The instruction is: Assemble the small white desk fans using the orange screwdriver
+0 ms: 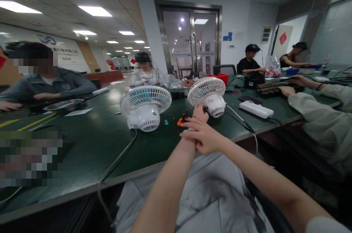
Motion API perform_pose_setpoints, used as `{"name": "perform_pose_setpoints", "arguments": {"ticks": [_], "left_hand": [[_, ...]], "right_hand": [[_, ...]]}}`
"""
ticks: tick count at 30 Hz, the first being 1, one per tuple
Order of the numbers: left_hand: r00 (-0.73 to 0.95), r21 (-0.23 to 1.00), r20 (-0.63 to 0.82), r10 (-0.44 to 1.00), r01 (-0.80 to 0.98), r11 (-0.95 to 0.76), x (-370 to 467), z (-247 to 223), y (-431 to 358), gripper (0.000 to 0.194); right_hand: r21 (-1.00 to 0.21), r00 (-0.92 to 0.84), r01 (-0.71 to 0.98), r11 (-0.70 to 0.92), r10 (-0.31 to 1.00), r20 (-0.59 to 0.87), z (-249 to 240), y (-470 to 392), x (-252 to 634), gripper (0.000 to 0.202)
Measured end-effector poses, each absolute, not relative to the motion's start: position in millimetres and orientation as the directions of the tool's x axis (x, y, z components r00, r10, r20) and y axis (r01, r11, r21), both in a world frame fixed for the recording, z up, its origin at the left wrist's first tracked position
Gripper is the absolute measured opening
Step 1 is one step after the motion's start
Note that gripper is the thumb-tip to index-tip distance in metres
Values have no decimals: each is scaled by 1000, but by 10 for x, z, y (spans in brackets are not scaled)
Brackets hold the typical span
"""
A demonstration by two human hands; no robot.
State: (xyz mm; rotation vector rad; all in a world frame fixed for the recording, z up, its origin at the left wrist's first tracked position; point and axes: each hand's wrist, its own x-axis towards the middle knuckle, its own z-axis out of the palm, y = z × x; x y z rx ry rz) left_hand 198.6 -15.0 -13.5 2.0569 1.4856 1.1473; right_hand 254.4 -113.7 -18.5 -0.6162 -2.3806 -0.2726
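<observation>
Square ceiling panels glow white at upper left and one burns out at far upper right, yet my view is dim. A soft glare sits on the green desk at left; shadow darkens the space beneath it. The wide lens bends the edges, far details look soft, and blocky pixels cover patches at left.

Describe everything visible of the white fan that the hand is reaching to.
The fan looks like plastic, with a round, slatted grille turned away from the camera and tilted upward. Its rounded rear housing sits low at the green table, showing dark vent slots. A pale cord runs from it toward the near edge. The left hand is at the housing, by a small dark part; its grip is unclear. No stand is visible.
</observation>
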Motion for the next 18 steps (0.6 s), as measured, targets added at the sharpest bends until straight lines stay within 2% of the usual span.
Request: {"name": "perform_pose_setpoints", "arguments": {"ticks": [4,10,14,18], "left_hand": [[240,517,548,801,655,-550,1977,-115,-159,39],[343,347,567,749,725,-595,1973,-72,-204,34],[339,348,552,762,737,-579,1934,-36,-196,29],[314,457,555,771,659,-597,1814,-21,-129,29]], "right_hand": [[81,-759,520,850,417,500,-203,-1194,2451,60],[148,-721,609,779,466,513,-124,-1171,2436,52],[208,-723,617,759,442,531,-105,-1108,2429,42],[256,-751,576,776,378,542,-108,-1014,2404,42]]}}
